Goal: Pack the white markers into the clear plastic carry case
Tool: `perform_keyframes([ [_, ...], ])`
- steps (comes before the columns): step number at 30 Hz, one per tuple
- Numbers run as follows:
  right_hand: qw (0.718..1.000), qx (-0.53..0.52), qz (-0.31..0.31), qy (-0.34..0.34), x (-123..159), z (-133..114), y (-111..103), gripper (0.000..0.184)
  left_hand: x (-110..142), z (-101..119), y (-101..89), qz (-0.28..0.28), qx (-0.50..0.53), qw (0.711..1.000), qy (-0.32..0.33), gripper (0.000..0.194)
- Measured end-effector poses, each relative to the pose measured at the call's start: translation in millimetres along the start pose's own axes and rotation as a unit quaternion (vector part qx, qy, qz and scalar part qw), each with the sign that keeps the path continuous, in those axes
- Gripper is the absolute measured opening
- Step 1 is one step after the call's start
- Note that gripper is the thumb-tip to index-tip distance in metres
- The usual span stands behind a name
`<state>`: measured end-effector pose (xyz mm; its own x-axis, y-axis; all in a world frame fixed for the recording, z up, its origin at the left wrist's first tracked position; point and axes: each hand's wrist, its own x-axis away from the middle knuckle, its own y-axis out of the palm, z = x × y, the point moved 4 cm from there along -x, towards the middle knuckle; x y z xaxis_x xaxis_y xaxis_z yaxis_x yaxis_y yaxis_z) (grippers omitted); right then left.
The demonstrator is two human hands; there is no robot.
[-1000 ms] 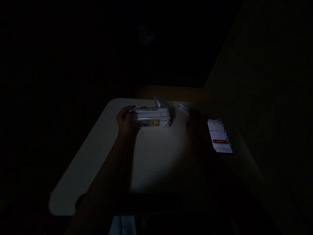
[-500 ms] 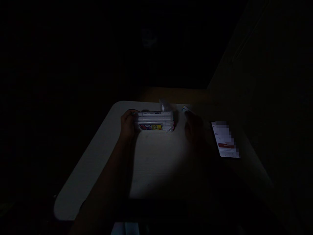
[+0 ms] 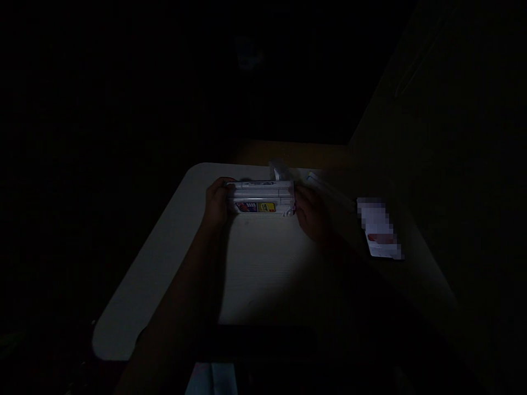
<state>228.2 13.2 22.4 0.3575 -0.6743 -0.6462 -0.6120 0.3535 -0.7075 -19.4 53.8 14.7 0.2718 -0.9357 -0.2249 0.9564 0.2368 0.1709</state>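
Note:
A clear pack of white markers (image 3: 259,193), with a colourful label on its front, lies lengthwise at the far part of the white table (image 3: 259,263). My left hand (image 3: 216,204) is closed around its left end, thumb on the near side. At the right end, where dark and reddish marker tips show, my right hand (image 3: 312,213) presses its fingers against the pack; shadow hides part of them. A piece of clear plastic (image 3: 279,169) sticks up behind the pack.
A phone with a lit screen (image 3: 376,227) lies on the table to the right. A long, thin pale strip (image 3: 331,189), too dim to name, lies behind my right hand. Most of the room is dark; the table's rounded left corner catches the light.
My right hand has moved left, from near the pale strip to the right end of the marker pack. My left hand keeps its hold. The view has shifted slightly.

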Motion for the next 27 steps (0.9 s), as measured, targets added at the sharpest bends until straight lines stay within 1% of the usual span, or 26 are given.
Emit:
perform_keyframes([
  [6, 0.999, 0.012, 0.031, -0.01, -0.3, 1.6, -2.9, 0.033, -1.3, -0.2, 0.1, -0.01, -0.011, 1.0, 0.007, 0.02],
  [12, 0.999, 0.002, 0.038, 0.019, -1.4, 3.9, -5.2, 0.029, 1.9, 4.9, 4.2, 0.003, -0.004, 1.0, -0.001, 0.018],
  [18, 0.999, -0.019, 0.04, -0.004, -1.7, 1.4, -5.7, 0.019, 0.4, 3.1, 2.5, -0.012, -0.013, 1.0, 0.018, 0.02],
  [22, 0.998, -0.042, 0.042, -0.01, -2.2, 1.5, -4.1, 0.017, -1.0, 1.1, 1.0, -0.012, -0.024, 0.999, 0.017, 0.019],
  [25, 0.997, -0.057, 0.049, -0.001, -1.4, 4.0, -4.7, 0.017, -1.3, 0.6, 0.3, -0.009, -0.025, 0.999, 0.018, 0.019],
  [27, 0.996, -0.064, 0.065, 0.02, 0.0, 7.7, -7.5, 0.019, -1.5, 0.3, -0.3, -0.005, -0.025, 1.0, 0.019, 0.02],
])
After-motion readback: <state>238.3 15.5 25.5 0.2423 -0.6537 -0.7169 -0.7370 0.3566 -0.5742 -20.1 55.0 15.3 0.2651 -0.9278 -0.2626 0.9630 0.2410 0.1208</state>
